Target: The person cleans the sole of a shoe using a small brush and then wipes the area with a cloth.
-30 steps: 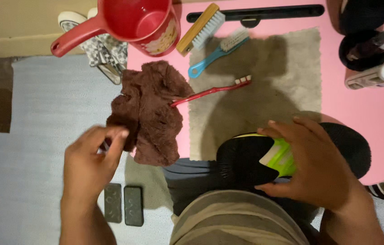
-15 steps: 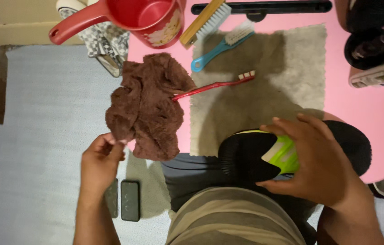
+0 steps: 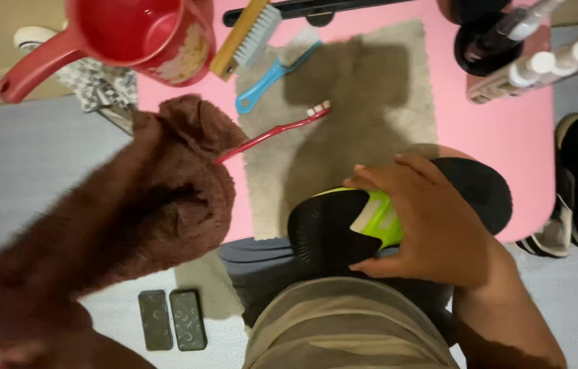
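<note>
Brown cloth lifted, shoe pinned on the counter

The right hand [image 3: 432,219] clasps the black-and-green shoe [image 3: 343,229] at 6 o'clock; the left hand's fingers are hidden under the brown cloth [image 3: 145,205], grip untellable. The swinging cloth could snag the red toothbrush [image 3: 275,131].

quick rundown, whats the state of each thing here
brown cloth: lifted, stretched toward the camera, blurred
left hand: hidden behind the cloth
right hand: gripping the shoe
black and green shoe: sole up, on the lap
red jug: upright, inside not clear
red toothbrush: lying on the beige mat
</note>
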